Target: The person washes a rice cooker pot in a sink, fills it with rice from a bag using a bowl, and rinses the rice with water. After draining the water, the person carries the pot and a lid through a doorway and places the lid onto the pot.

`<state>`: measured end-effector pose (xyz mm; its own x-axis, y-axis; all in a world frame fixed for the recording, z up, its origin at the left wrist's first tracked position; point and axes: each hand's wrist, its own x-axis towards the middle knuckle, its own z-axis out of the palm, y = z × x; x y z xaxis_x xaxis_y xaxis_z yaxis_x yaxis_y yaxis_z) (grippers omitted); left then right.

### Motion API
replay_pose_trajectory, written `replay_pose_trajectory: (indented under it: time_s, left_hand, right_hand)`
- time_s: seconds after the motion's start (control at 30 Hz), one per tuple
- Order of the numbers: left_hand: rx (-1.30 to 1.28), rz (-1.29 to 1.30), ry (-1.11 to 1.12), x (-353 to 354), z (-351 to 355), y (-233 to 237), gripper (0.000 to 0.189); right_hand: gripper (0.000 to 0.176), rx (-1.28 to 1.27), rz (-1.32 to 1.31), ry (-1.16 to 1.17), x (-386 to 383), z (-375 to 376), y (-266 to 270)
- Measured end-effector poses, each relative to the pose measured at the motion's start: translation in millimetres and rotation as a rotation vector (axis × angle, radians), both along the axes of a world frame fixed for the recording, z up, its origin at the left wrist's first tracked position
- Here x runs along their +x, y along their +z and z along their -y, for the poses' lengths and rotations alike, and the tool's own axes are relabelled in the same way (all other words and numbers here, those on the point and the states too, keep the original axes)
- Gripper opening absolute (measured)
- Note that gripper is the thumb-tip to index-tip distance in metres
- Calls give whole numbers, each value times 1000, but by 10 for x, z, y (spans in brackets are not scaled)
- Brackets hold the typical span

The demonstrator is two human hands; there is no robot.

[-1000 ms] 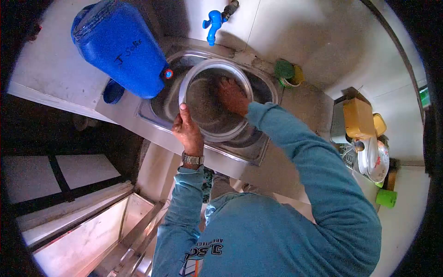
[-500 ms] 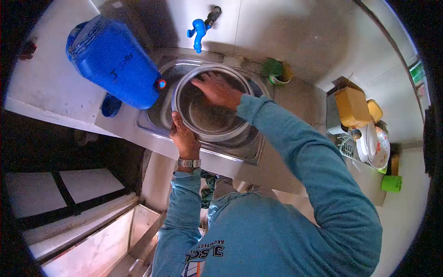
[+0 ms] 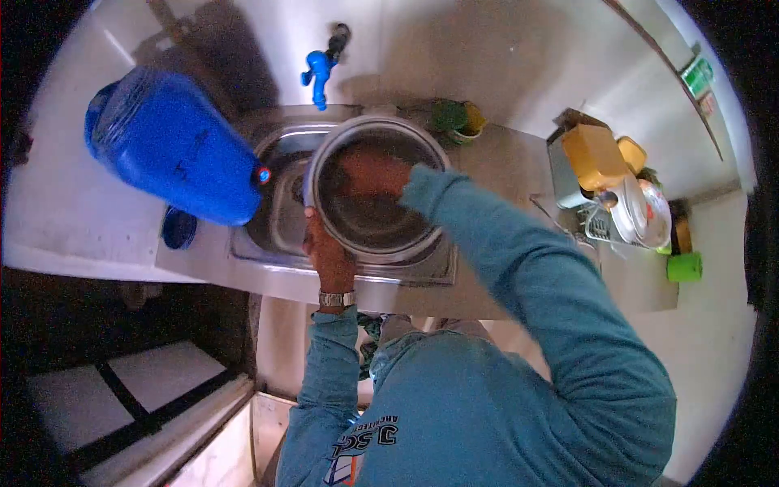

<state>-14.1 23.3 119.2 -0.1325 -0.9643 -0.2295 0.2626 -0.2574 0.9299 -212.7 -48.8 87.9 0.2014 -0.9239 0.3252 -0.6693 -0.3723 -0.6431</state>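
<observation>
A large round metal pot [image 3: 377, 223] rests tilted over the steel sink [image 3: 280, 235], its open mouth facing me. My left hand [image 3: 329, 256] is closed around the near left side of its rim, thumb on the edge. Inside the pot is my right hand [image 3: 369, 170], over the upper part of the interior. Motion blur smears its fingers, so I cannot make out whether it holds anything. The pot hides much of the sink's right part.
A big blue jug [image 3: 174, 154] lies left of the sink, its red-ringed spout toward the basin. Beside it is a dark blue cup [image 3: 179, 227]. A blue tap [image 3: 319, 73] projects above. Behind the pot sits a green scrubber [image 3: 448, 116]; at right, a dish rack [image 3: 599, 223].
My view has shifted, so the sink and jug sit lower and further left. The right hand has moved within the pot and is now blurred. The left hand keeps hold of the rim.
</observation>
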Motion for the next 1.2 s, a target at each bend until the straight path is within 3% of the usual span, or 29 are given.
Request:
replay_pose_trajectory:
  time_s: [0.03, 0.1, 0.2, 0.23, 0.3, 0.37, 0.43, 0.8, 0.93, 1.0, 1.07, 1.13, 1.2]
  left_hand:
    - [-83, -14, -62, 11, 137, -161, 55]
    - [-153, -13, -138, 110, 269, -224, 55]
    - [-386, 354, -95, 252, 395, 78, 46]
    - [-741, 683, -5, 252, 428, 48, 36]
    - [-723, 544, -144, 174, 354, -18, 31]
    - [-694, 403, -277, 77, 295, 229, 27]
    - [-1031, 603, -526, 34, 298, 433, 20]
    - [-1470, 875, -900, 22, 215, 682, 11]
    - [-1522, 964, -839, -38, 29, 944, 12]
    - [-1580, 1047, -806, -5, -109, 1120, 12]
    - [-1544, 1085, -785, 52, -304, 1403, 30]
    - [-1548, 1101, -709, 107, -527, 1685, 31]
    - [-1470, 1181, -596, 112, -801, 1980, 30]
  right_hand:
    - [47, -1, -5, -29, 291, 100, -73]
    - [48, 8, 12, -83, 333, -617, -363]
    - [48, 19, 35, -139, 182, -812, -565]
    - [48, 26, 43, -157, 90, -770, -576]
    - [49, 35, 55, -194, 24, -776, -639]
    - [41, -393, -674, -393, -106, -718, -476]
    - [41, -369, -663, -392, -77, -750, -490]
    - [42, -265, -558, -400, -270, -1235, -627]
    - [50, 25, -353, -261, -285, -1854, 263]
    - [57, 464, -380, -67, -383, -1993, 629]
    - [52, 291, -369, -30, -461, -2080, 901]
    - [41, 237, -176, -111, -447, -2390, 1905]
    - [29, 102, -119, 16, -607, -2494, 2021]
